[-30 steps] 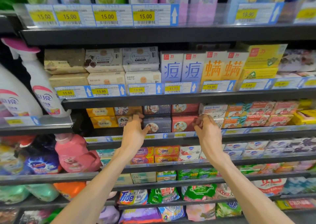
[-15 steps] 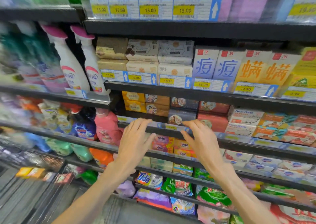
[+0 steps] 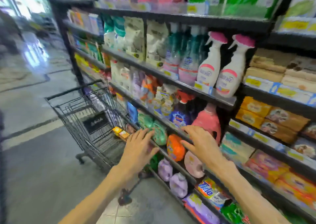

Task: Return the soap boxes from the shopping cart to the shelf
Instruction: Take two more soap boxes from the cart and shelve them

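Though near, soap boxes (image 3: 120,133) beyond left grip (image 3: 138,148)

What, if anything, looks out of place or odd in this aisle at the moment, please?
Only the orange soap boxes stand out: they lie in the shopping cart, not with the soap on the shelf at right. Both the left hand and right hand are empty. Blur hides finer faults.

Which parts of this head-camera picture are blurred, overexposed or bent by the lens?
Head view: motion blur smears the shelf goods, and the soap boxes in the shopping cart are soft; the far aisle at top left is blown out white; the wide-angle lens bows the shelf edges; both hands show, blurred.
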`<state>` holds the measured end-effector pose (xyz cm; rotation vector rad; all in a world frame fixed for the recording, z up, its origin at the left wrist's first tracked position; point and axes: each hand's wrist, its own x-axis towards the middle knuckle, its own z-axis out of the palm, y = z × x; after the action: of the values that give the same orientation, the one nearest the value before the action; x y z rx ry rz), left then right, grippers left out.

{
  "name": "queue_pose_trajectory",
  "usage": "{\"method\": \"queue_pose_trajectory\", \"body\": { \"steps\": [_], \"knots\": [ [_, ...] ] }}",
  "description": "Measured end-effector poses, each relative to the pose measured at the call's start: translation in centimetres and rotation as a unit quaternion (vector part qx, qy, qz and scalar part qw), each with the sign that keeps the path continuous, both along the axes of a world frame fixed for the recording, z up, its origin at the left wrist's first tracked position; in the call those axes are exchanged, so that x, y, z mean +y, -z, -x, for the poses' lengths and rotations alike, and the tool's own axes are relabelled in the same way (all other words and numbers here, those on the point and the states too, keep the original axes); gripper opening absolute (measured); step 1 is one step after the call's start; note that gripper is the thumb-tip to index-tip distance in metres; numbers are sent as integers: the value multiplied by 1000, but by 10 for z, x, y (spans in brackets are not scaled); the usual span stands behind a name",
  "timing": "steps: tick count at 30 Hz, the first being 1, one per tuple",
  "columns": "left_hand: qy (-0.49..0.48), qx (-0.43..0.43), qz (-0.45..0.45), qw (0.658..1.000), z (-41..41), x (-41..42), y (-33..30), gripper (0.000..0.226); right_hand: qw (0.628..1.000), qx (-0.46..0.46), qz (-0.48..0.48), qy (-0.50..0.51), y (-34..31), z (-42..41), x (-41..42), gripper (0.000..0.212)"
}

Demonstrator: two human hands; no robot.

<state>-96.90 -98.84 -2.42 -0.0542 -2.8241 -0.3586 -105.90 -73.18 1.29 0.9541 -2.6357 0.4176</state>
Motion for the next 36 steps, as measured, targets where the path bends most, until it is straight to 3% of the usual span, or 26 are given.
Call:
{"method": "queue_pose_trajectory", "body": {
  "steps": [9, 15, 20, 29, 36],
  "knots": [
    [-153, -66, 14, 986, -92, -220, 10, 85, 983, -19, -53, -178, 26, -20, -271, 58],
    [-203, -81, -4, 976, -94, -311, 22, 87, 972, -23, -104, -209, 41, -11, -391, 71],
    [-214, -104, 5, 971, -50, -376, 35, 78, 965, -22, -122, -229, 55, 32, -465, 74],
    [-167, -128, 29, 977, 82, -487, 35, 76, 975, -84, -108, -173, 72, 149, -553, 76],
    [-16, -167, 55, 984, 222, -501, 51, 72, 984, -147, -92, -42, 87, 225, -529, 74]
  ]
}}
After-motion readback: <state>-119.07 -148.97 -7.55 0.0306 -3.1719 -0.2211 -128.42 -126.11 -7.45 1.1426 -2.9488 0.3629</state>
